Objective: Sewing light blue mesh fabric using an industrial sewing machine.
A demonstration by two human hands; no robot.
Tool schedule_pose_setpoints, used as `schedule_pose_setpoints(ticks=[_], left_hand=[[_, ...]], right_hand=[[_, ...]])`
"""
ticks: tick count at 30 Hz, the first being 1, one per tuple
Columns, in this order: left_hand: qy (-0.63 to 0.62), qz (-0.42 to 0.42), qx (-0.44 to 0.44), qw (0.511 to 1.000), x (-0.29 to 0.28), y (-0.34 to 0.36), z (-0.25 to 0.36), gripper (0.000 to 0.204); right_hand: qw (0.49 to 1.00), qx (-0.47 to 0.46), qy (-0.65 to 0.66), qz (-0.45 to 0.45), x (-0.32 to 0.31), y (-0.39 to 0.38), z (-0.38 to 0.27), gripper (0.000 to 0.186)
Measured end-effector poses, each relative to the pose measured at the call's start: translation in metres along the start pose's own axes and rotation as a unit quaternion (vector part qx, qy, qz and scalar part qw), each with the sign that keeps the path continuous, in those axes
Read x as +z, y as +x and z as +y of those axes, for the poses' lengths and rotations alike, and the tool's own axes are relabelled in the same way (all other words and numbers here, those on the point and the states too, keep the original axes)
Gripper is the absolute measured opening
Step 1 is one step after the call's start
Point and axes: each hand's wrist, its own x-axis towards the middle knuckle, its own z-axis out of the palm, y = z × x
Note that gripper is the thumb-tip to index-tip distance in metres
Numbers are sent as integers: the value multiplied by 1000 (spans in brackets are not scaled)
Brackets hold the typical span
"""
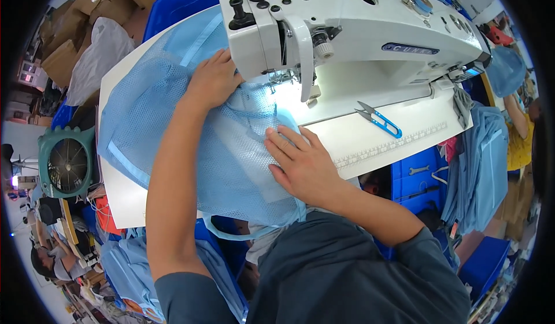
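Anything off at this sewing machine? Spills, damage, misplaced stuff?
Nothing looks spilled or damaged. Slightly untidy: snips lie loose on the table, blades apart, beyond and right of the right hand. Mesh is rumpled by the left hand, likely just handling.

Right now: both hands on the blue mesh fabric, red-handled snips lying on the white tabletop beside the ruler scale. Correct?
One error: the snips have blue handles, not red; the head view shows it. The rest stands: left hand and right hand on the blue mesh fabric, snips on the white tabletop beside the ruler scale.
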Motion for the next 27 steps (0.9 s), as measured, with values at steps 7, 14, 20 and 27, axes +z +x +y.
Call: schedule_pose_setpoints(ticks=[7,14,20,27], left_hand=[[65,199,97,973,23,-78,63,37],[-71,247,112,960,69,-107,91,36],[-15,225,127,966,68,-107,95,46],[46,193,132,971,62,-114,105,44]], right_hand=[[1000,20,7,11,5,-6,5,51],[992,61,87,70,-17,-29,-2,58],[981,164,85,60,-32,-69,20,40],[971,175,154,49,-41,-66,21,9]])
